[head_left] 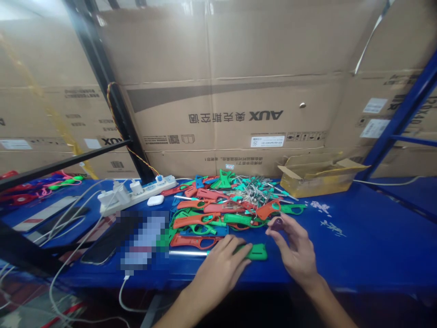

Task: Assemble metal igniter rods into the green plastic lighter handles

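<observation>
My left hand (225,262) is closed over a green long-neck lighter (257,252) lying on the blue tabletop. Its metal tube (187,253) sticks out to the left, and its handle end shows past my fingers on the right. My right hand (295,246) is raised just beside that end, pinching a small dark purple piece (277,223) between thumb and fingers; its exact kind is too small to tell. Behind both hands lies a pile of red, green and blue lighter handles (196,222), with teal-and-silver lighter nozzle parts (254,191) heaped at its back.
An open cardboard box (317,182) stands at the back right. Small pale bits (319,207) are scattered on the table (382,237). To the left are a power strip (153,187) with chargers, a white earphone case (155,200), phones (111,239) and loose cables. Large cardboard sheets (211,68) form the back wall.
</observation>
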Action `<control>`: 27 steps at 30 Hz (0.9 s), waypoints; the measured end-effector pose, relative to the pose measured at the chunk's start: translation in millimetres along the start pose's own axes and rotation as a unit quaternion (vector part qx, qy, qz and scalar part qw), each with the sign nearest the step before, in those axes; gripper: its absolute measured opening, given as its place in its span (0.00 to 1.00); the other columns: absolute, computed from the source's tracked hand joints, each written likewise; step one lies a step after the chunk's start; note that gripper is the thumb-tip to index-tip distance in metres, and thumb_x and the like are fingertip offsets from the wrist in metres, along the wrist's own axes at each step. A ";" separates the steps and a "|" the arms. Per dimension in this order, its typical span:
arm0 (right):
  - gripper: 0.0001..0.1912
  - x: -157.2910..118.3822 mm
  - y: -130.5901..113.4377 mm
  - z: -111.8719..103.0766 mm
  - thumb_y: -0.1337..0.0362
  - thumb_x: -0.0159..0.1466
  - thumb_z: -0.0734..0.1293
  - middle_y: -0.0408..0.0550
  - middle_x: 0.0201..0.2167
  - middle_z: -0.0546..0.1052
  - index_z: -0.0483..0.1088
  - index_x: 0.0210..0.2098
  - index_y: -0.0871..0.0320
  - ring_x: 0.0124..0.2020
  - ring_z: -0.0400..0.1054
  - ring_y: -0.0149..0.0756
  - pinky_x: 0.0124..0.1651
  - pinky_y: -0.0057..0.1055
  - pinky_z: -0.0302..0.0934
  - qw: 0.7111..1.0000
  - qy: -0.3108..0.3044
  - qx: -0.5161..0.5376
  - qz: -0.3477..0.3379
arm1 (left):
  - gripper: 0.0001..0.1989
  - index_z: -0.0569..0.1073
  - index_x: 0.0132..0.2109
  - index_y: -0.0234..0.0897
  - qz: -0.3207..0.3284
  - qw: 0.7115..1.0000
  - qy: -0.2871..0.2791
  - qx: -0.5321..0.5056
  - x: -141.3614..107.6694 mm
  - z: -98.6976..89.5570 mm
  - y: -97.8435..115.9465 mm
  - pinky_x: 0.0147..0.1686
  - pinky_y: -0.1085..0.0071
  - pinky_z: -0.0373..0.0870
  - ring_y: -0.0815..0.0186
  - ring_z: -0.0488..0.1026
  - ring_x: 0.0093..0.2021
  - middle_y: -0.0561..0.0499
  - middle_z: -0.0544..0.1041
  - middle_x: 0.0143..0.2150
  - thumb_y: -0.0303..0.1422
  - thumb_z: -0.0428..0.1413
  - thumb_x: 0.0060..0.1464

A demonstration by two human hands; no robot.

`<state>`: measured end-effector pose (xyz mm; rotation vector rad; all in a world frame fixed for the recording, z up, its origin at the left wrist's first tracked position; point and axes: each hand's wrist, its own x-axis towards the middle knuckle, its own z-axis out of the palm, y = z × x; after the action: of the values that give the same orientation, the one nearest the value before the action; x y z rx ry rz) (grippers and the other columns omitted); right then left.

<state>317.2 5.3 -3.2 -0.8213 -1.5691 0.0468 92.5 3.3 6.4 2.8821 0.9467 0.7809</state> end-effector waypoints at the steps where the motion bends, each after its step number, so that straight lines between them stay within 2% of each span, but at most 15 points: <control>1: 0.23 0.5 0.6 -1.1 0.69 0.69 0.68 0.48 0.42 0.79 0.66 0.62 0.51 0.37 0.78 0.37 0.41 0.37 0.76 1.000 0.000 -0.009 -0.006 | 0.15 0.73 0.59 0.37 0.000 1.000 -0.002 -0.001 0.0 -0.4 0.1 0.55 0.56 0.76 0.55 0.74 0.54 0.44 0.77 0.53 0.30 0.56 0.68; 3: 0.23 2.2 -0.4 -3.6 0.68 0.68 0.69 0.48 0.40 0.78 0.68 0.61 0.50 0.38 0.76 0.38 0.41 0.36 0.75 0.999 -0.015 -0.030 -0.020 | 0.15 0.72 0.60 0.37 -0.003 1.000 -0.007 -0.002 -0.1 -0.8 0.1 0.55 0.56 0.76 0.55 0.74 0.54 0.44 0.77 0.53 0.29 0.57 0.68; 8: 0.25 5.1 -6.0 -4.7 0.72 0.73 0.60 0.51 0.47 0.80 0.64 0.67 0.50 0.41 0.78 0.39 0.42 0.36 0.75 0.998 -0.041 -0.037 -0.024 | 0.16 0.72 0.60 0.37 -0.006 1.000 -0.010 -0.004 -0.4 0.3 0.0 0.56 0.55 0.75 0.55 0.74 0.54 0.45 0.77 0.54 0.29 0.58 0.67; 14: 0.19 6.6 -4.1 -5.1 0.68 0.69 0.68 0.45 0.35 0.77 0.70 0.59 0.50 0.35 0.75 0.37 0.39 0.36 0.74 0.999 -0.023 -0.021 -0.033 | 0.15 0.72 0.60 0.38 -0.004 1.000 0.003 0.004 -1.4 2.3 -0.6 0.55 0.56 0.76 0.55 0.74 0.54 0.45 0.77 0.53 0.31 0.57 0.68; 18: 0.22 5.0 -5.5 -6.3 0.71 0.73 0.60 0.51 0.45 0.79 0.66 0.65 0.50 0.41 0.77 0.40 0.40 0.36 0.75 0.998 -0.046 -0.028 -0.027 | 0.15 0.72 0.60 0.37 0.002 1.000 0.000 0.005 -1.5 2.6 -0.9 0.55 0.55 0.75 0.54 0.74 0.54 0.44 0.77 0.53 0.30 0.56 0.69; 20: 0.25 4.5 -5.7 -5.5 0.73 0.73 0.58 0.51 0.47 0.80 0.64 0.67 0.50 0.42 0.78 0.39 0.40 0.35 0.75 0.998 -0.042 -0.026 -0.024 | 0.15 0.71 0.61 0.37 -0.002 1.000 -0.007 0.002 -1.5 2.4 -1.0 0.55 0.55 0.75 0.55 0.74 0.54 0.44 0.77 0.54 0.30 0.56 0.69; 24: 0.23 6.5 -3.6 -4.5 0.71 0.71 0.65 0.45 0.37 0.77 0.68 0.62 0.48 0.36 0.75 0.36 0.41 0.35 0.74 0.999 -0.021 -0.017 -0.036 | 0.16 0.71 0.61 0.38 -0.009 1.000 -0.012 -0.004 -1.3 2.1 -1.4 0.55 0.54 0.75 0.54 0.73 0.54 0.45 0.76 0.54 0.30 0.57 0.68; 27: 0.19 6.9 -3.0 -5.6 0.66 0.71 0.67 0.45 0.35 0.76 0.70 0.60 0.49 0.35 0.74 0.36 0.40 0.35 0.74 0.999 -0.022 -0.021 -0.038 | 0.16 0.71 0.60 0.38 -0.010 1.000 -0.013 -0.009 -1.3 2.1 -1.3 0.55 0.55 0.75 0.54 0.73 0.54 0.46 0.77 0.54 0.30 0.57 0.68</control>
<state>321.1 4.3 5.3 -0.7974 -1.6465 -0.0238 91.8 4.0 3.8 2.8557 0.9604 0.7452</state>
